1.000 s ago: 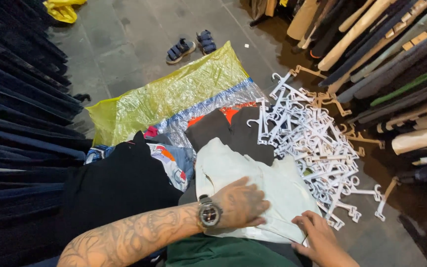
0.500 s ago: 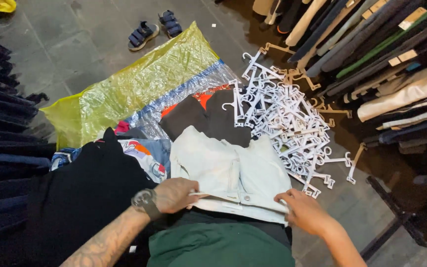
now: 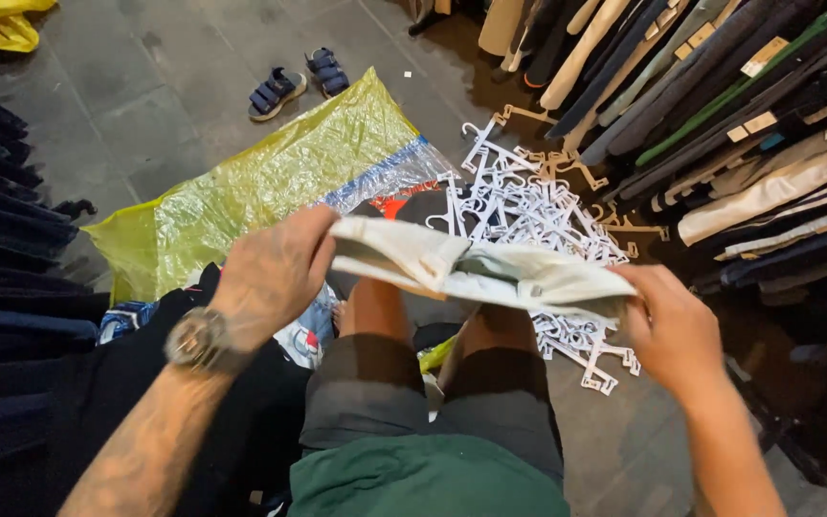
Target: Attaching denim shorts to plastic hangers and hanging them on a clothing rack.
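Both hands grip one folded pale denim garment [image 3: 476, 268], lifted level above the knees: left hand [image 3: 275, 273] fingers closed on its left edge, right hand [image 3: 677, 325] pinching the right end, probably keeping the fold flat. Below, black cloth pile [image 3: 145, 383]. Beyond, white plastic hangers [image 3: 528, 206] heaped on tiled floor [image 3: 145, 105], crinkly yellow plastic sheet [image 3: 270, 182], sandals [image 3: 299, 81].

A single head-worn camera looks steeply down from standing height, close over the person's own knees and both raised arms, facing forward across the grey floor [image 3: 145, 115] toward a clothes rack [image 3: 748, 124] at right.
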